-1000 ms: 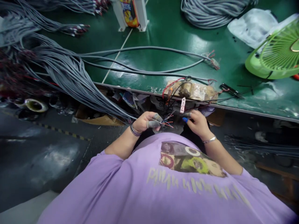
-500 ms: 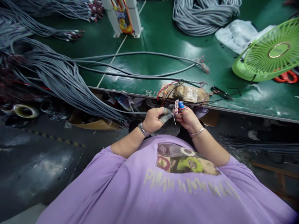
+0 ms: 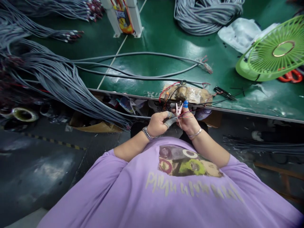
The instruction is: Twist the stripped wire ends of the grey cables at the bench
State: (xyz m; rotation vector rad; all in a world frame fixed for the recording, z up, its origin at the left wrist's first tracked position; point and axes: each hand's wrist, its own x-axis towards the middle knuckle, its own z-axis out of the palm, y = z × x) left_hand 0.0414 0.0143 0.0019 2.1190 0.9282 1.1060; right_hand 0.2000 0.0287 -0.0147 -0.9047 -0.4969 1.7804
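Observation:
My left hand (image 3: pixel 158 124), with grey covers on its fingertips, pinches a grey cable (image 3: pixel 140 117) near its stripped end. From that end thin red, white and dark wires (image 3: pixel 186 114) fan out toward my right hand (image 3: pixel 189 123). My right thumb wears a blue finger cover. A small pink clip-like tool (image 3: pixel 178 109) rests in the right fingers, against the wires; its exact kind is unclear. Just beyond the hands, a brown taped block (image 3: pixel 197 94) sits at the bench edge with red and black leads around it.
Bundled grey cables (image 3: pixel 61 76) hang over the left bench edge. Loose cables lie across the green bench (image 3: pixel 152 41). Farther back are a coiled cable (image 3: pixel 206 19), a plastic bag (image 3: pixel 239 34), a green fan (image 3: pixel 273 53), red-handled scissors (image 3: pixel 291 76) and black tweezers-like tool (image 3: pixel 224 93).
My right hand has turned and its fingers have loosened somewhat, so the pink tool shows more and sits slightly further left. The left hand keeps its pinch with little movement.

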